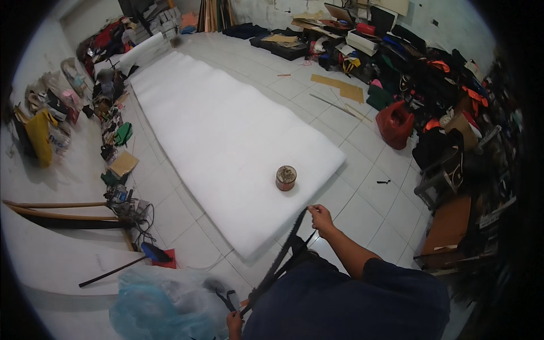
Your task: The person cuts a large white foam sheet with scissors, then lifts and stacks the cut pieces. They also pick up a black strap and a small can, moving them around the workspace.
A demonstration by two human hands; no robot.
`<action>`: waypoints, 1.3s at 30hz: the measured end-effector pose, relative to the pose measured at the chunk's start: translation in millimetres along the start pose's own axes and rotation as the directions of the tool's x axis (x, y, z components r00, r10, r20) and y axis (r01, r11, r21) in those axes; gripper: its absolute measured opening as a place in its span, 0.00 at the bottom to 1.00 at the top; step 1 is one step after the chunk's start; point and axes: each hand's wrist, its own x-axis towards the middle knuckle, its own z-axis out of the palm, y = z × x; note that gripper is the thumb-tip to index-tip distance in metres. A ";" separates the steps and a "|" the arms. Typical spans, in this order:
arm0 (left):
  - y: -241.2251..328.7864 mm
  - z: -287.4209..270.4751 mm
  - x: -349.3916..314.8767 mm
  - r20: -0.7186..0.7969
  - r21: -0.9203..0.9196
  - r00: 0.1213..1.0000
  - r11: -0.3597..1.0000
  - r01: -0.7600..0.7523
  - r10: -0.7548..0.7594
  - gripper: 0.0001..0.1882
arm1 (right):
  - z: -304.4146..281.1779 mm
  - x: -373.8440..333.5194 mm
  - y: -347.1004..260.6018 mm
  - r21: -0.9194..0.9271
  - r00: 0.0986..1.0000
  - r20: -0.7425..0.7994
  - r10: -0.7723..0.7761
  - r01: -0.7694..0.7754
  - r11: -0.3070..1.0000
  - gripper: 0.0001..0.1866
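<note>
A long black strap (281, 258) runs slantwise in front of my body, one stretch drawn fairly straight between my hands. My right hand (322, 220) is closed, pinching its upper end by the near corner of a white foam sheet (226, 136). Low in the picture, my left hand (234, 322) closes around the lower part of the strap. A dark, looped object like scissor handles (226, 296) shows just above the left hand; whether that hand holds it too is unclear. A round tin (286, 178) stands on the foam near its close end.
A blue translucent plastic bag (147, 306) lies at the lower left, near a broom (116, 271) and red dustpan (164, 258). Piled clothes and bags line the right wall, with a red bag (395, 124) at their edge. Cardboard pieces (339, 88) lie on the tiles.
</note>
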 end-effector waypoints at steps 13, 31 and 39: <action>72.9 140.5 -24.2 -0.001 -0.132 0.995 0.986 -0.098 0.099 0.24 | -20.4 140.2 -93.6 -0.409 0.950 0.225 -0.216 0.293 0.864 0.16; 316.2 98.9 -107.1 0.043 -0.364 0.876 0.824 -0.434 0.481 0.27 | 111.4 -13.8 -143.5 -0.023 -0.077 0.983 0.167 0.849 0.529 0.12; 233.6 6.3 -134.8 -0.520 -0.570 0.854 0.751 -0.333 -0.016 0.10 | 37.4 123.2 -123.6 -0.306 0.280 0.941 0.190 0.944 0.122 0.14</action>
